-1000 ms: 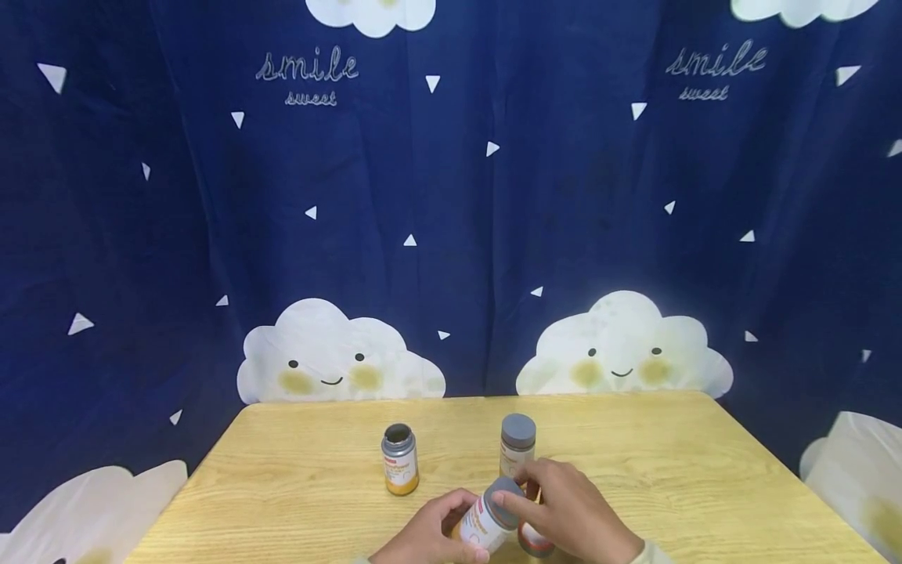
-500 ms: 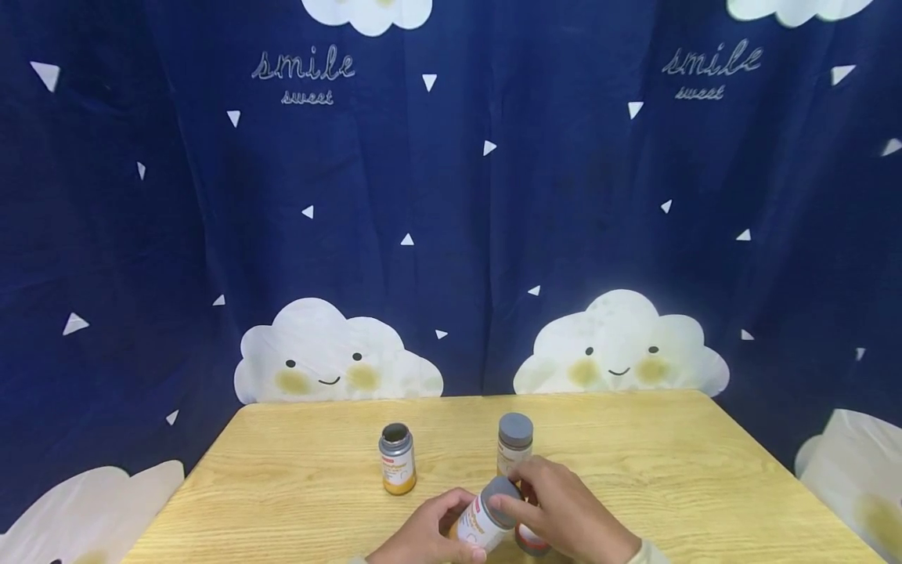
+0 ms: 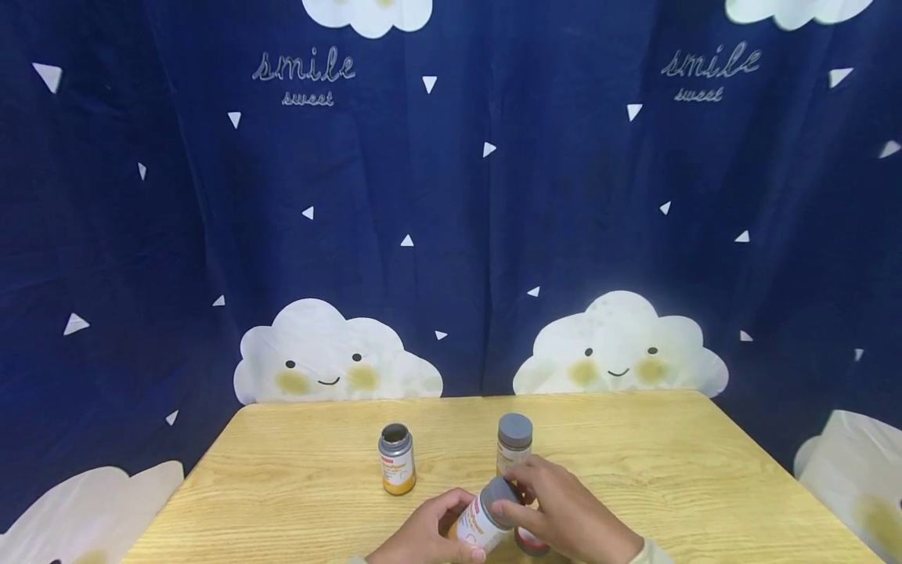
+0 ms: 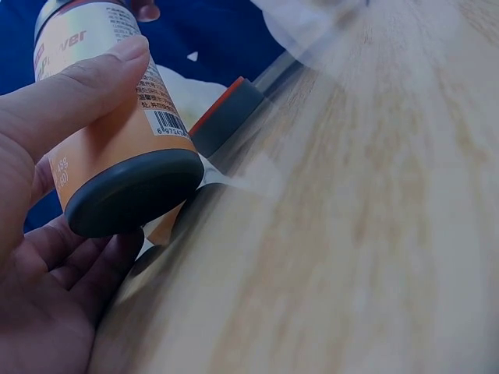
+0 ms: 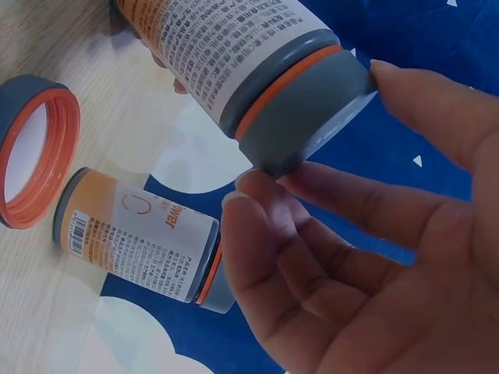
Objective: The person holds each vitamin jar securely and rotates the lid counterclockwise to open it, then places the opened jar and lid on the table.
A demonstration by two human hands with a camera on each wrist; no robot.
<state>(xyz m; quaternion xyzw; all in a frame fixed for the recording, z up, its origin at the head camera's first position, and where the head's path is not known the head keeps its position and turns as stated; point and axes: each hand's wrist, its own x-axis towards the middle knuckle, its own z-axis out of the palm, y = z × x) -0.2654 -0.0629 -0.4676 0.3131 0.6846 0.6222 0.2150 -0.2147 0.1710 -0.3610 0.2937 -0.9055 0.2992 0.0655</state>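
Note:
My left hand [image 3: 426, 536] grips a white and orange supplement bottle [image 3: 477, 526] round its body, tilted with the top toward the right. In the left wrist view its dark base [image 4: 132, 195] faces the camera, the thumb lying across the label. On the bottle's mouth sits a grey cap [image 5: 308, 109], an orange ring showing under its edge. The right hand [image 3: 567, 513] pinches this cap between thumb and fingertips. Below that hand a loose grey cap [image 5: 69, 132] with an orange threaded inside lies on the table, partly hidden in the head view.
Just behind the hands stands a similar bottle [image 3: 514, 442] with its grey cap on. An uncapped bottle [image 3: 398, 466] stands upright to the left, its dark mouth showing. The wooden table [image 3: 282, 486] ends at a blue curtain [image 3: 451, 180] printed with clouds.
The right thumb has shifted slightly down along the cap's edge. The left hand keeps its grip on the bottle, and the standing bottles have stayed in place.

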